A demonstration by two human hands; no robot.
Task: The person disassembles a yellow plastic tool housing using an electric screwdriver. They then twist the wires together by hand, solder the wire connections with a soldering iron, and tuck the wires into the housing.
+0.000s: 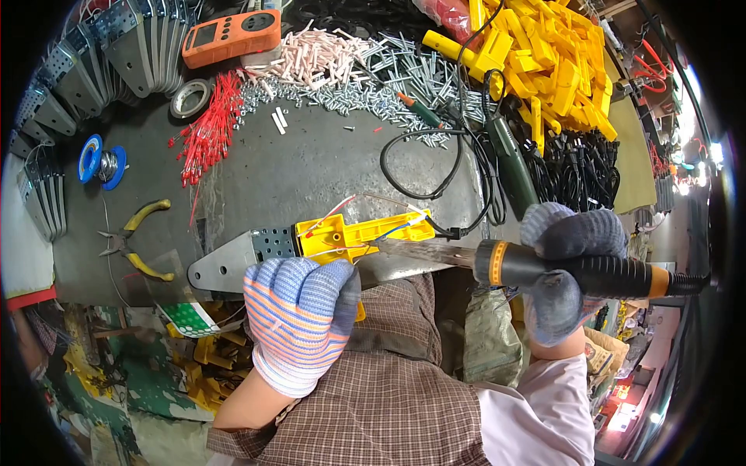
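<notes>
My left hand (303, 311), in a striped knit glove, is closed on the near side of a yellow plastic housing half (342, 235). A flat grey metal plate (225, 262) with holes sticks out to the left of the housing. Thin red, white and blue wires (410, 225) run inside the housing. Wrapped around the black handle of a soldering iron (536, 264) is my right hand (575, 268), also gloved. The iron points left, and its tip is over the housing beside the wires. My left fingertips are partly hidden.
Yellow-handled cutters (136, 241) and a blue solder spool (101, 163) lie left. Behind are red-tipped leads (210, 128), an orange meter (231, 39), piled screws (350, 101) and yellow housings (536, 54). A green-handled tool (509, 163) and looped black cable (423, 190) lie near my right hand.
</notes>
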